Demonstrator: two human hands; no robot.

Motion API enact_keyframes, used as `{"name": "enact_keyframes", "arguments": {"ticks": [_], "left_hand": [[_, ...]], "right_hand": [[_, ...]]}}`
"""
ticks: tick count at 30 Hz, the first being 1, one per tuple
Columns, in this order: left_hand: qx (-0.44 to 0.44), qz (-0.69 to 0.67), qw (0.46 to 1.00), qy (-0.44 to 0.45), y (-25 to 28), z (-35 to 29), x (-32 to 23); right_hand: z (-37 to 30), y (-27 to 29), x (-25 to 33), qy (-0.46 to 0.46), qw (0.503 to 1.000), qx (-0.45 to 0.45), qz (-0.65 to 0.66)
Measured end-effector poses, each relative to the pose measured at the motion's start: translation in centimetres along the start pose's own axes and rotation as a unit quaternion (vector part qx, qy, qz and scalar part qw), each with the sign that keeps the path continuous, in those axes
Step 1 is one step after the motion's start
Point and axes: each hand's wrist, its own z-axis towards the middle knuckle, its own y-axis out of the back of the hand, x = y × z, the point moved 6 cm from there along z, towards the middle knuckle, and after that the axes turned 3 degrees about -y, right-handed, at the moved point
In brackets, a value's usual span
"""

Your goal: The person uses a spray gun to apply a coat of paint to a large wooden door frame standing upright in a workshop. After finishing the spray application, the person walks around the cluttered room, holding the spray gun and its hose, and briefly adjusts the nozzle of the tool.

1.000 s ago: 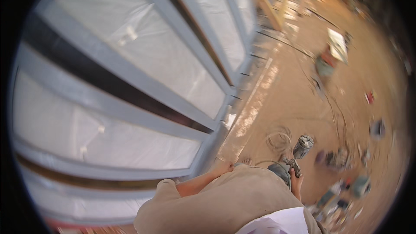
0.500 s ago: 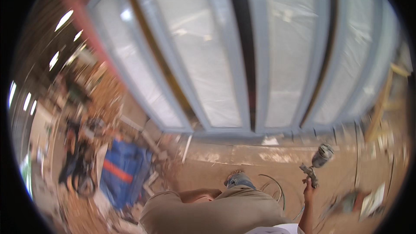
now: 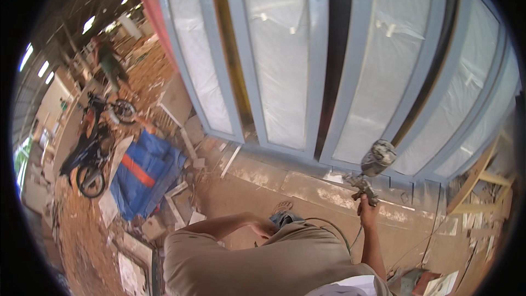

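Observation:
In my right hand (image 3: 369, 214) is a paint spray gun (image 3: 361, 187), gripped by its handle. A paint-spattered cup (image 3: 379, 158) sits on the gun, tilted up toward the panels. My left hand (image 3: 266, 228) hangs close to my waist beside my shirt; its fingers are mostly hidden. Ahead stands a row of blue-grey framed panels (image 3: 252, 66), their middles covered by whitish translucent plastic sheeting (image 3: 276, 77). Dark and yellowish gaps part the frames. The spray gun is near the panels' lower edge, apart from them as far as I can see.
A hose (image 3: 341, 234) curves by my right side. Leftward lie a blue tarp (image 3: 145, 172) with an orange stripe, scattered boards, and a parked motorbike (image 3: 93, 142). Another person (image 3: 109, 63) stands farther off. A wooden frame (image 3: 476, 181) leans at the right.
The view has swung, so the panels sit farther right and look sharper. My right hand and the spray gun appear farther left and higher, closer to the panels. The left hand remains by my waist.

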Motion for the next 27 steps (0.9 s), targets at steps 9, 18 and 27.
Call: {"name": "enact_keyframes", "arguments": {"ticks": [9,18,27], "left_hand": [[-0.064,0.156,0.981,-0.098,7.0,19.6,-2.2],[0.208,0.257,0.941,-0.071,3.2,27.0,-9.0],[0.261,0.244,0.907,-0.223,-1.3,23.9,-11.3]], "right_hand": [[-8.4,4.0,2.2,-0.010,0.995,-0.094,0.044],[-15.7,10.6,0.6,-0.025,0.943,-0.324,0.077],[-16.6,14.6,3.2,0.004,0.932,-0.357,0.061]]}}
